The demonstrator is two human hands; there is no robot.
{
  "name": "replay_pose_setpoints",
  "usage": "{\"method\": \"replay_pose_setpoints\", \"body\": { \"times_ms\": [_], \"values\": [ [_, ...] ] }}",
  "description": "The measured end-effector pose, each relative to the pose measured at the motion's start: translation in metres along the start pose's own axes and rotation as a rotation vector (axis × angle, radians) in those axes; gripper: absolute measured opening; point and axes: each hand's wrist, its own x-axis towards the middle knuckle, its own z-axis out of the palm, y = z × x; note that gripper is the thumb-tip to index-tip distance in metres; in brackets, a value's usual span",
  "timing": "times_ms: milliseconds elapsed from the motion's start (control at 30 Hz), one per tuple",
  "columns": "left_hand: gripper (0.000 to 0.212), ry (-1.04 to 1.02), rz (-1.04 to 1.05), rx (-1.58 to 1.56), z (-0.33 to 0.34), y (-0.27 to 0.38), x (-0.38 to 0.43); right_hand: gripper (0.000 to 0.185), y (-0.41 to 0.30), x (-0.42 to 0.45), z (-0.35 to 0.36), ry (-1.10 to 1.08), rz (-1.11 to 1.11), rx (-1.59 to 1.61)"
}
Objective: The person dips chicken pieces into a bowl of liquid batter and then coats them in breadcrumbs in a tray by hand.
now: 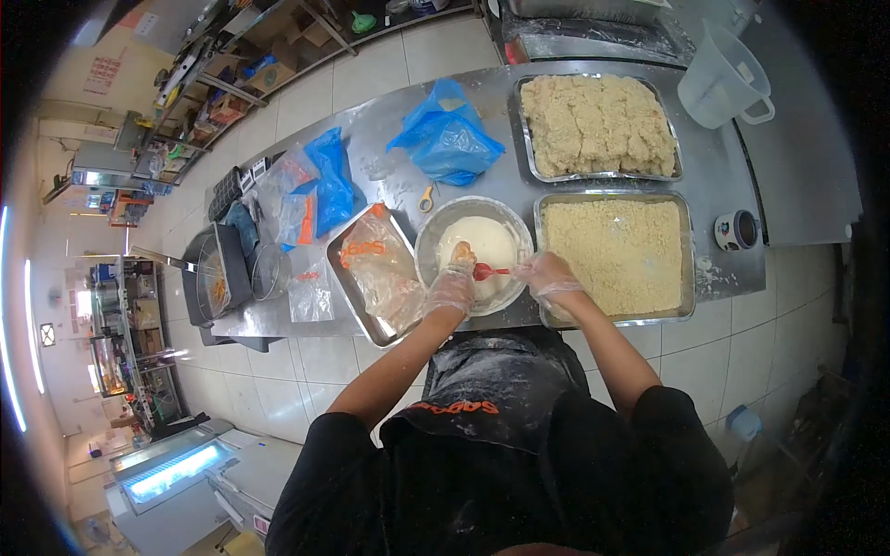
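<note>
A round metal bowl (pixel 520 229) of pale, creamy batter (pixel 480 233) stands before me at the table's front edge. My left hand (pixel 453 286), in a clear plastic glove, holds a battered piece of food (pixel 462 253) over the batter. My right hand (pixel 549 278), gloved too, grips a red utensil (pixel 492 272) whose end reaches over the bowl towards that piece. Right of the bowl lies a metal tray (pixel 688 260) spread with pale crumbs (pixel 612 257). On the left, a metal tray (pixel 338 267) holds a clear plastic bag (pixel 386 271) with orange print; its contents are unclear.
Behind the crumb tray, another tray (pixel 526 149) is heaped with crumb-coated pieces. Scissors (pixel 425 201) and a blue plastic bag (pixel 448 139) lie behind the bowl. A clear jug (pixel 723 83) and a mug (pixel 735 231) stand right; a wire strainer (pixel 271 271) sits left.
</note>
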Motion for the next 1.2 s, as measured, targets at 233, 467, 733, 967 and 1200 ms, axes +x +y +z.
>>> {"method": "replay_pose_setpoints", "body": {
  "times_ms": [233,467,733,967,1200],
  "values": [
    [0.044,-0.018,-0.086,-0.119,-0.015,-0.001,0.010,0.040,-0.017,-0.031,-0.022,0.021,0.106,0.210],
    [0.037,-0.129,-0.156,-0.062,-0.046,0.018,0.012,0.050,-0.010,-0.046,-0.040,0.062,-0.026,-0.203],
    [0.035,-0.059,0.057,0.185,-0.049,-0.054,0.066,0.059,-0.043,-0.063,-0.054,0.007,-0.124,-0.361],
    [0.046,-0.096,0.044,0.190,-0.099,-0.009,0.059,0.065,0.143,-0.070,-0.125,0.688,-0.085,-0.207],
    [0.037,-0.023,0.038,-0.216,-0.134,-0.043,0.060,0.056,0.393,-0.068,-0.123,1.095,0.267,-0.586]
  ]
}}
